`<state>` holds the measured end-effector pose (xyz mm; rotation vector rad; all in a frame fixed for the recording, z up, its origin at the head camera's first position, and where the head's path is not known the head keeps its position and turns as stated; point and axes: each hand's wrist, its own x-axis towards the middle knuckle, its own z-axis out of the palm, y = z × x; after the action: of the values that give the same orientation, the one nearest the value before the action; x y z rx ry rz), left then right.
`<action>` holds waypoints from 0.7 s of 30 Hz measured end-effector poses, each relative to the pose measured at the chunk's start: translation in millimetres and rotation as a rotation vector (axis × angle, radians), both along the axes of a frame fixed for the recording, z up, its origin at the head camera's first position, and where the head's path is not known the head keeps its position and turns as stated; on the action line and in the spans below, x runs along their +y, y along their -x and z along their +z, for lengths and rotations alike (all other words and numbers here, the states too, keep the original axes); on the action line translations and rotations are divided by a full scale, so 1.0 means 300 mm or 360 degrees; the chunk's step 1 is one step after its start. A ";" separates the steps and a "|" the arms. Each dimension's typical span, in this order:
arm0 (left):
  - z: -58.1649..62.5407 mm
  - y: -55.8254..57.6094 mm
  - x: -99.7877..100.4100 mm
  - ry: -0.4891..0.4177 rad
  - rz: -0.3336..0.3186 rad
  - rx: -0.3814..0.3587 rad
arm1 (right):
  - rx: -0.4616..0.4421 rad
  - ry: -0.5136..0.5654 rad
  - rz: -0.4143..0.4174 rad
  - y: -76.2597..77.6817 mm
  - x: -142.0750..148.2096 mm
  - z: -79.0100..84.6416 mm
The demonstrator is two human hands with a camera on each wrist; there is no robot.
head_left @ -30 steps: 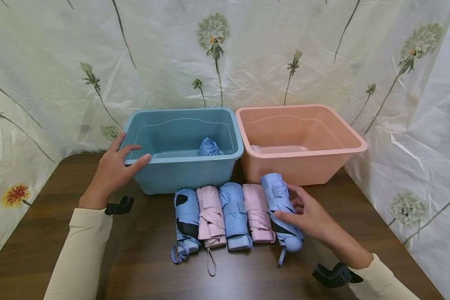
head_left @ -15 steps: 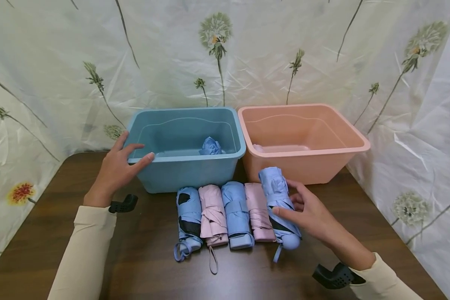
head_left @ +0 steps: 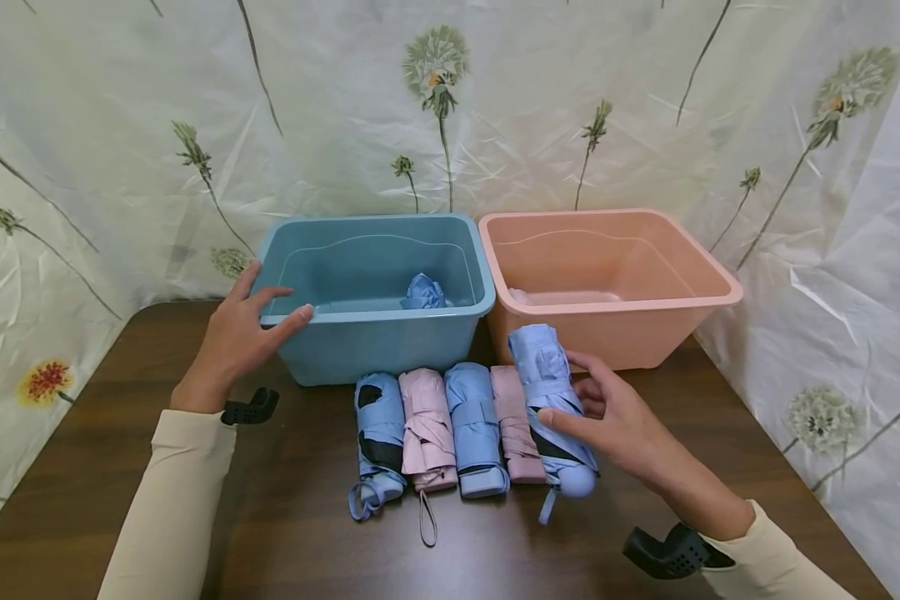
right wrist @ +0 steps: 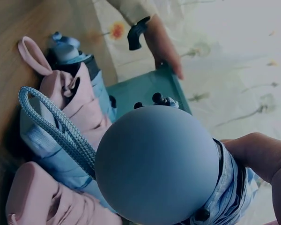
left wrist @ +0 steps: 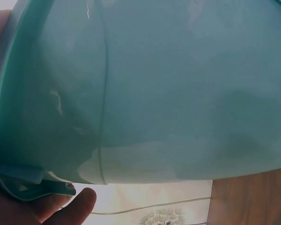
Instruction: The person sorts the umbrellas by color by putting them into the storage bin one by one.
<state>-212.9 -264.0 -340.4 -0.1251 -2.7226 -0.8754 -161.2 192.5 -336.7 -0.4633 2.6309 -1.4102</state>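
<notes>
My right hand [head_left: 618,417] grips a blue folding umbrella [head_left: 549,392], rolled and tied, tilted with its top toward the orange bin. In the right wrist view the umbrella's round handle end [right wrist: 157,164] fills the middle, with a braided wrist strap [right wrist: 61,126] hanging off it. My left hand [head_left: 243,333] holds the left front corner of the blue bin [head_left: 375,346]; the left wrist view has fingers [left wrist: 79,206] curled at the rim. Left of the held umbrella lie a pink umbrella [head_left: 515,417], a blue one [head_left: 474,425], another pink one [head_left: 426,425] and another blue one [head_left: 379,425].
The orange bin [head_left: 607,333] stands beside the blue bin, with something pale pink [head_left: 520,296] inside. A blue bundle of fabric [head_left: 423,292] lies in the blue bin. Both stand on a dark wooden table [head_left: 300,517], before a flower-print curtain [head_left: 330,100].
The blue umbrella in my right hand has risen a little and shifted left, overlapping the neighbouring pink umbrella more. My left hand stays at the blue bin's corner.
</notes>
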 end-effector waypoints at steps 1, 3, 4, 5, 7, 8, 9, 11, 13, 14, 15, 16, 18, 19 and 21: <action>0.000 0.000 0.000 -0.0003 0.0000 0.0002 | -0.0004 0.0004 0.0005 -0.001 -0.004 0.006; 0.001 0.000 -0.001 -0.0002 0.0002 0.0004 | -0.0017 0.0009 0.0009 -0.002 -0.013 0.021; 0.001 0.000 -0.001 -0.0001 0.0003 0.0006 | -0.0027 0.0016 0.0013 -0.002 -0.017 0.030; 0.001 0.000 -0.001 0.0002 0.0004 0.0008 | -0.0032 0.0018 0.0018 -0.003 -0.021 0.038; -0.001 0.002 -0.002 0.0008 0.0006 0.0011 | -0.0048 0.0026 0.0022 -0.003 -0.030 0.056; -0.002 0.003 -0.002 0.0010 0.0005 0.0013 | -0.0052 0.0031 0.0026 -0.002 -0.033 0.063; -0.003 0.005 -0.003 0.0011 0.0003 0.0015 | -0.0055 0.0037 0.0033 -0.001 -0.037 0.071; -0.005 0.008 -0.001 0.0013 -0.0003 0.0022 | -0.0057 0.0039 0.0040 0.002 -0.044 0.084; -0.007 0.011 0.000 0.0012 -0.0010 0.0028 | -0.0067 0.0061 0.0049 0.007 -0.051 0.095; -0.007 0.011 0.000 0.0010 -0.0013 0.0030 | -0.0067 0.0079 0.0060 0.011 -0.055 0.100; -0.008 0.011 0.000 0.0009 -0.0014 0.0032 | -0.0061 0.0094 0.0070 0.014 -0.059 0.106; -0.008 0.011 0.000 0.0009 -0.0014 0.0034 | -0.0055 0.0114 0.0083 0.018 -0.062 0.111; -0.008 0.010 -0.001 0.0007 -0.0009 0.0033 | -0.0040 0.0161 0.0116 0.027 -0.070 0.122; -0.008 0.009 -0.002 0.0006 -0.0007 0.0032 | -0.0029 0.0173 0.0127 0.032 -0.072 0.127; -0.007 0.008 -0.003 0.0006 -0.0004 0.0029 | -0.0013 0.0191 0.0144 0.042 -0.077 0.136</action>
<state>-215.3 -264.9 -342.6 -0.1370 -2.7078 -0.8660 -173.9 169.4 -295.9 -0.5806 2.4943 -1.5436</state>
